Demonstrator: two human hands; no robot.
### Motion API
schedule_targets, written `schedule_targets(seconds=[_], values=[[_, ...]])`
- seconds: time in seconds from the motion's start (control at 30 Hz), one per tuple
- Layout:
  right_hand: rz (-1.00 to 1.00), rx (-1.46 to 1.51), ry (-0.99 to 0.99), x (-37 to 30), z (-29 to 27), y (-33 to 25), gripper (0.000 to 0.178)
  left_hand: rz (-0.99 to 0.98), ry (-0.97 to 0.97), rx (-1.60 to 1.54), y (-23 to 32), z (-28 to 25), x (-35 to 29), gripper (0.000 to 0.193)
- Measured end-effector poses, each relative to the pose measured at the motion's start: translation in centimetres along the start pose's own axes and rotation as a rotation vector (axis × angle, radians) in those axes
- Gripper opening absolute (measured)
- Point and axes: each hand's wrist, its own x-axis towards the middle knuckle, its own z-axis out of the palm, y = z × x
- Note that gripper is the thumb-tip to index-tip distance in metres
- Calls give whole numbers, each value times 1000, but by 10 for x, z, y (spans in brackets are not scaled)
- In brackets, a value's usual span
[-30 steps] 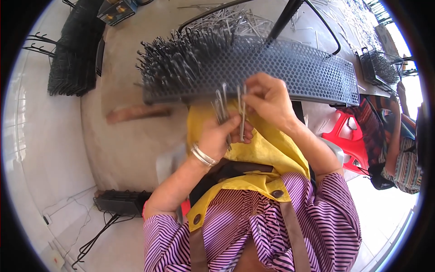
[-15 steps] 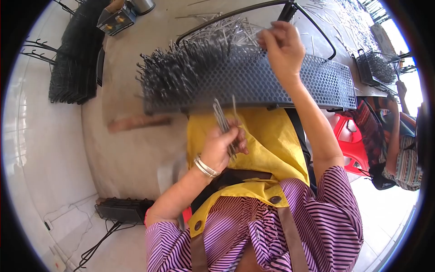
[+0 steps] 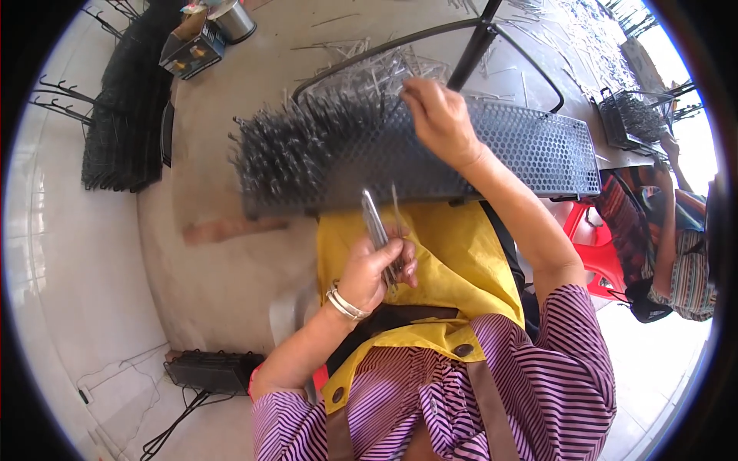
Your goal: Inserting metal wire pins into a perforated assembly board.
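Observation:
A dark perforated metal panel lies across in front of me at lap height. Its left part is thick with upright dark twisted strips, standing like bristles. My right hand is closed in a pinch over the panel, by the right end of these strips; what its fingertips hold is too small to name. Lower down, before the yellow apron, my left hand grips a bundle of thin metal strips. One thin strip sticks up apart from the bundle.
Behind the panel rises a black metal frame, with loose pale strips scattered beyond it. A small box and a metal container stand far left. Bristly black racks line the left wall. Another person sits at right.
My right hand has moved left over the panel, toward the dark strips, and its fingers have closed together. My left hand keeps its bundle in nearly the same place. The whole view has shifted slightly.

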Motion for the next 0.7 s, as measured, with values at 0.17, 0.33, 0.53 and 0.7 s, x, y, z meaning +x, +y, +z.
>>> schedule_targets(seconds=[0.17,0.33,0.53,0.7], values=[[-4,-15,-211,-10,8,3,19,-17,10,33,-3,0,-4,21],[30,-108,-140,-24,16,-5,30,-28,-13,33,-7,-9,-5,17],[169,168,45,-32,-10,-56,22,-98,-117,-64,-12,-5,-9,13],[295,467,-213,-54,-17,-84,19,-179,-171,-107,-26,1,-9,14]])
